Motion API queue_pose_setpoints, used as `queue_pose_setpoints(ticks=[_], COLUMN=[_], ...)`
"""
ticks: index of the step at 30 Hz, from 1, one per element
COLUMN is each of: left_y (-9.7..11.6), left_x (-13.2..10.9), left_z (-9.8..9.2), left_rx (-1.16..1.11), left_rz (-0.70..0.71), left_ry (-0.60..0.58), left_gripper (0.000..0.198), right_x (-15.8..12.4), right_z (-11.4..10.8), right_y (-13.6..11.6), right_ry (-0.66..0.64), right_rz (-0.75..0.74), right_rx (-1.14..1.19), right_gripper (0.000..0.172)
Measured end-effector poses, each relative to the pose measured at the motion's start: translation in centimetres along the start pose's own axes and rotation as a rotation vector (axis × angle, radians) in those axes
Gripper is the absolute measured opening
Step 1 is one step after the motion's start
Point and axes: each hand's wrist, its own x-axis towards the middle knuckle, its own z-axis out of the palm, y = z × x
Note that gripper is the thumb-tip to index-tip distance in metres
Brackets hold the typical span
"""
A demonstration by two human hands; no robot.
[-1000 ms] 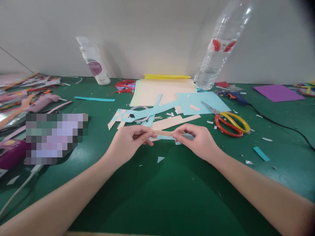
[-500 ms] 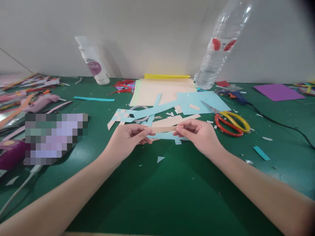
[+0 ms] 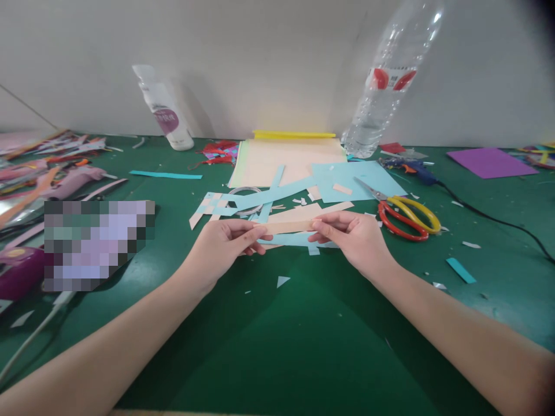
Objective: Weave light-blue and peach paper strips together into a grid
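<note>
A narrow beige paper strip (image 3: 288, 227) stretches between my two hands, above the green table. Its left end is pinched between thumb and fingers of my left hand (image 3: 229, 240). My right hand (image 3: 351, 234) pinches the other end, its fingertips covering that end. Just behind the strip lie more beige strips (image 3: 299, 214) and light blue strips (image 3: 277, 193), partly hidden by my hands. A woven blue-and-beige paper piece (image 3: 214, 203) rests beyond my left hand, beside a roll of clear tape (image 3: 246, 193).
Scissors with red and yellow handles (image 3: 407, 216) lie right of my right hand, by a light blue sheet (image 3: 359, 179). A clear bottle (image 3: 377, 104) and a white bottle (image 3: 165, 110) stand at the back. A blurred-out device (image 3: 95, 242) with a cable lies left.
My right hand has shifted its fingers slightly at the strip's right end, and more of the strip's face shows there. My left hand stays almost still.
</note>
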Motion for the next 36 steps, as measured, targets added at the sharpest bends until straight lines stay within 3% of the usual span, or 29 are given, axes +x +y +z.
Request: queue_pose_setpoints(ticks=[23,36], left_y=[0.3,0.13], left_x=[-0.26,-0.09], left_z=[0.26,0.09], left_rx=[0.018,-0.017], left_rz=[0.025,0.041], left_ry=[-0.002,0.024], left_gripper=[0.019,0.017], right_x=[-0.19,-0.17], right_z=[0.03,-0.13], right_y=[-0.13,-0.43], right_ry=[0.005,-0.004], right_rz=[-0.108,-0.05], right_rx=[-0.064,-0.104], right_gripper=[0.018,0.026])
